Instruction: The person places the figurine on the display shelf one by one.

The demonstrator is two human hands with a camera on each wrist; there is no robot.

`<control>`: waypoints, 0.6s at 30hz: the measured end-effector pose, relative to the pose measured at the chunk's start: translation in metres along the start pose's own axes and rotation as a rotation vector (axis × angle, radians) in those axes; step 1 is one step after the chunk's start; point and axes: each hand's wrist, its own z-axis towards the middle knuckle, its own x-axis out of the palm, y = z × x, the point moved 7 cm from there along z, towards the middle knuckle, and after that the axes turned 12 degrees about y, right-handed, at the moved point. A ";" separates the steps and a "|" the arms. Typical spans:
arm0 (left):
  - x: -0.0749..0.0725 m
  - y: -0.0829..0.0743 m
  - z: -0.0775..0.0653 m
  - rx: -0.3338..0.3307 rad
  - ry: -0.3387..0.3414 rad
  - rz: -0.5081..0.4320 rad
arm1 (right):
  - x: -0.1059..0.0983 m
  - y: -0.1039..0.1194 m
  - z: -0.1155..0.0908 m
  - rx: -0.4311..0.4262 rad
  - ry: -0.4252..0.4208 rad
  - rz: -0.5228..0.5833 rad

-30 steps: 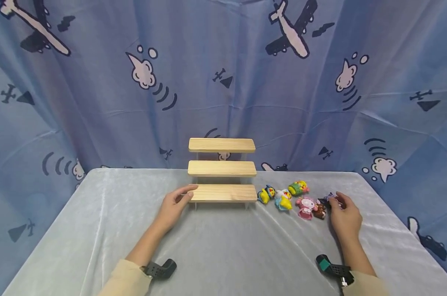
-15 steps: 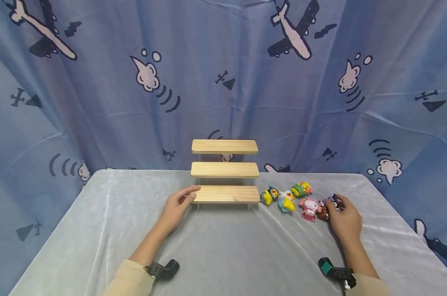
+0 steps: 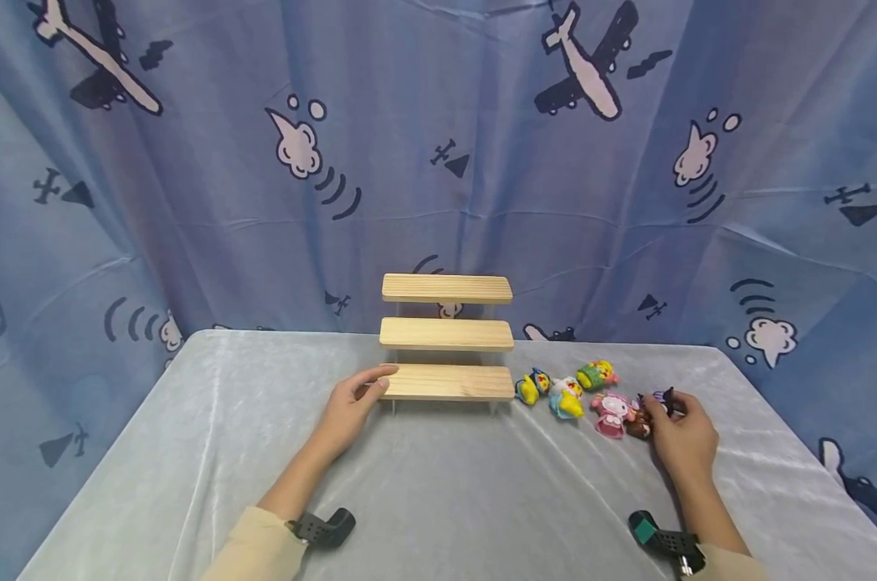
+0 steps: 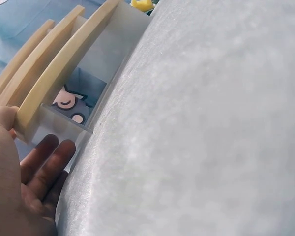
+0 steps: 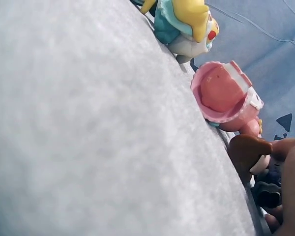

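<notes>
A three-tier wooden display stand (image 3: 448,382) with clear legs stands at the back middle of the table. My left hand (image 3: 346,415) holds the left end of its lowest tier, thumb and forefinger at the wood. In the left wrist view, other fingers (image 4: 51,167) lie by the clear side panel. At the right, my right hand (image 3: 688,442) pinches a small dark purple figurine (image 3: 665,398), partly hidden by the fingers. Against it lies a brown figurine (image 3: 638,424), and left of that a pink figurine (image 3: 611,415). The right wrist view shows the dark figurine (image 5: 268,194) low beside the hand.
Between stand and right hand lie a blue-and-yellow figurine (image 3: 532,387), a white, yellow and light-blue figurine (image 3: 567,398) and a green-and-yellow figurine (image 3: 596,375). A pale cloth covers the table (image 3: 453,492). A blue airplane-print curtain (image 3: 409,161) hangs behind.
My right fingers have closed on the dark figurine, which has shifted and tilted slightly beside the brown one. My left hand stays at the stand. The head view has drifted slightly.
</notes>
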 end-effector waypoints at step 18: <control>0.000 0.001 0.001 -0.004 -0.001 0.002 | -0.026 -0.007 0.000 0.076 -0.141 0.668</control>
